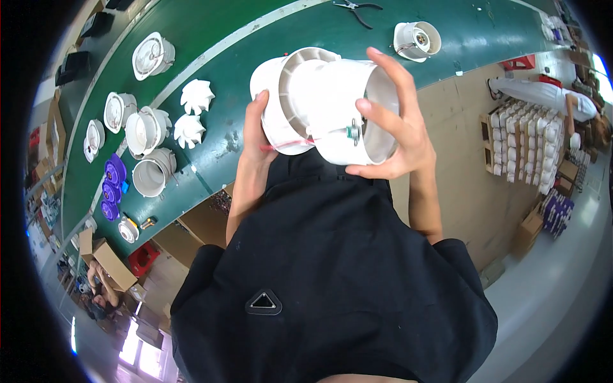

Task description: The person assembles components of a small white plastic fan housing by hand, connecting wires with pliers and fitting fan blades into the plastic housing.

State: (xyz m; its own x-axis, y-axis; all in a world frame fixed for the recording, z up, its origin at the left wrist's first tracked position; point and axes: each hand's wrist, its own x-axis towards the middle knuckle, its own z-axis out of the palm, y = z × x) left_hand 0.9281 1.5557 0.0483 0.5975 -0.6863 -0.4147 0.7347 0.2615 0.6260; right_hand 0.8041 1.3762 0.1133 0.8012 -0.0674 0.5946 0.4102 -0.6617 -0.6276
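Observation:
Between my two hands is a white plastic fan housing [313, 96], a short wide tube with a ribbed flange on its left side. My left hand [255, 127] grips the flange, thumb on top. Around the open right end of the tube wrap the fingers of my right hand [402, 127], some of them over the rim. A small green part [352, 133] sits on the tube's side near that rim, and a red wire [284, 145] runs across the flange close to my left fingers. The housing is held in front of my body, above the near edge of the green table.
Several similar white housings [151, 175] stand at the left of the green table [211, 163], beside two white fan impellers [189, 131] and purple round parts [112, 191]. Pliers [357, 7] and another housing [418, 41] lie at the far side. A person [543, 96] is near stacked white parts [523, 140].

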